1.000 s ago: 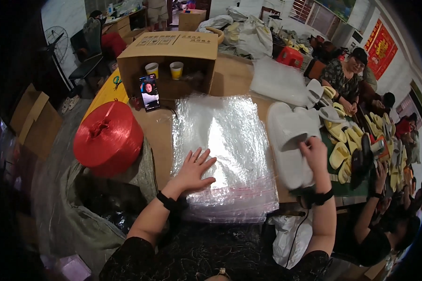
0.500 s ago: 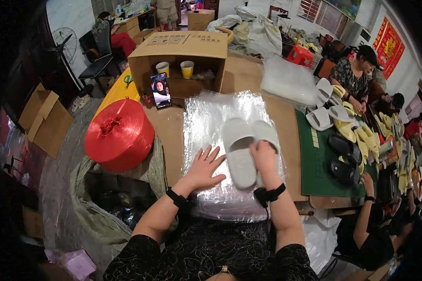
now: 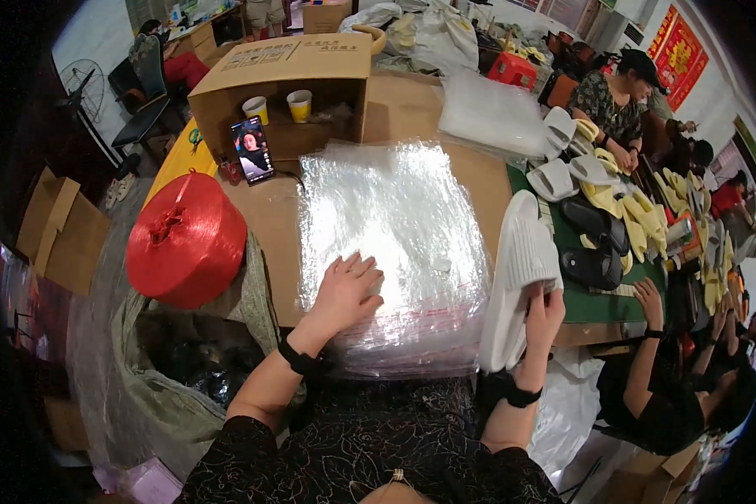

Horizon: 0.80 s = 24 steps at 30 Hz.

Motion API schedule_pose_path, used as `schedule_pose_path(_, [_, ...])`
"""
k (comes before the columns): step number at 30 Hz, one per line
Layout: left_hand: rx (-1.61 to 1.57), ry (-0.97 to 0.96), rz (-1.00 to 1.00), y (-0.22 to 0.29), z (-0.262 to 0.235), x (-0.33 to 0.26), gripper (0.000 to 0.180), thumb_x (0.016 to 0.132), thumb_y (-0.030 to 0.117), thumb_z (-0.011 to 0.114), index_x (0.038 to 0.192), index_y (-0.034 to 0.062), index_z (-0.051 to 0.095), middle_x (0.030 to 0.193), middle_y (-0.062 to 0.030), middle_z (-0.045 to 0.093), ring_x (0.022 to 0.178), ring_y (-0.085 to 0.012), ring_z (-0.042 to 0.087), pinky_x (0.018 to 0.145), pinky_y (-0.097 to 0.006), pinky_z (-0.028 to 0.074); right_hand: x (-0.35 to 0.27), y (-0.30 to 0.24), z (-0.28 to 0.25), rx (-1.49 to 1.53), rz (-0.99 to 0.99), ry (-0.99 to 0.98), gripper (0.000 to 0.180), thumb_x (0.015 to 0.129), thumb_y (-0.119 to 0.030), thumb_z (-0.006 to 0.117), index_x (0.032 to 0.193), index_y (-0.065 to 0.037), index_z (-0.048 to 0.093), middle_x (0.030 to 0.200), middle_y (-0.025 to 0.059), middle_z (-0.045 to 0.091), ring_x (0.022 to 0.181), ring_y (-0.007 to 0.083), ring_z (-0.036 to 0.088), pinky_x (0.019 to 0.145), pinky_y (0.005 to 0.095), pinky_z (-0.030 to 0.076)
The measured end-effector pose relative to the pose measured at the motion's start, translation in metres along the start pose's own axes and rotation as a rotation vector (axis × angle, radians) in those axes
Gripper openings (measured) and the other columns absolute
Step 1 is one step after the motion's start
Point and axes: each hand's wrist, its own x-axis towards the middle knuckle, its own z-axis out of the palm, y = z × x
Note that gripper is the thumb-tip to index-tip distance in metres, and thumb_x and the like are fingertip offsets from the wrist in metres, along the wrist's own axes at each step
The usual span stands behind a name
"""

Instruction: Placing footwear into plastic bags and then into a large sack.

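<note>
My left hand (image 3: 343, 294) lies palm down on a stack of clear plastic bags (image 3: 403, 202), its fingers stretched out and nothing in its grasp. At the stack's right edge, my right hand (image 3: 544, 317) grips a pair of pale grey slide sandals (image 3: 525, 260). The pair is tipped up on its side, with the ribbed strap of one slide facing up. My right fingers reach around the strap, so part of the grip is hidden. The second slide is mostly covered by the first.
A red twine roll (image 3: 185, 239) sits left above an open woven sack (image 3: 130, 336). Behind the bags stand a cardboard box (image 3: 286, 63) with paper cups and a lit phone (image 3: 252, 151). At right, several slides cover a green mat (image 3: 584, 309), where co-workers' hands work.
My right hand has carried the slides from above the bags to their right edge and tipped them sideways. My left hand stays flat on the bags. The view has shifted somewhat.
</note>
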Motion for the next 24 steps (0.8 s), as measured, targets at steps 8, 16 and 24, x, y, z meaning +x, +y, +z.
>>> schedule_pose_path(8, [-0.186, 0.161, -0.097, 0.008, -0.002, 0.005, 0.019, 0.086, 0.018, 0.067, 0.101, 0.0072, 0.072, 0.113, -0.011, 0.069, 0.105, -0.0307, 0.065, 0.089, -0.039, 0.053, -0.049, -0.043, -0.028, 0.171, -0.189, -0.206, 0.022, 0.09, -0.004, 0.062, 0.109, 0.006, 0.062, 0.092, 0.0053, 0.066, 0.081, 0.0101, 0.058, 0.071, 0.0254, 0.047])
schedule_pose_path(16, [-0.442, 0.407, -0.271, 0.015, -0.016, 0.026, 0.01, 0.087, 0.015, 0.068, 0.091, 0.0079, 0.074, 0.098, -0.0078, 0.071, 0.089, -0.0281, 0.066, 0.077, -0.035, 0.054, -0.07, -0.078, -0.017, -0.055, -0.275, -0.85, 0.034, 0.083, -0.014, 0.071, 0.113, 0.0, 0.063, 0.092, 0.017, 0.064, 0.074, 0.0272, 0.064, 0.066, 0.0345, 0.05])
schedule_pose_path(24, [-0.54, 0.341, -0.14, 0.031, -0.033, 0.026, 0.013, 0.086, 0.01, 0.068, 0.095, 0.0072, 0.076, 0.083, -0.008, 0.06, 0.079, -0.0213, 0.056, 0.067, -0.031, 0.046, -0.073, -0.083, 0.006, -0.312, -0.458, -0.704, 0.028, 0.085, -0.021, 0.07, 0.091, 0.004, 0.059, 0.086, 0.0225, 0.06, 0.073, 0.0396, 0.06, 0.063, 0.0438, 0.048])
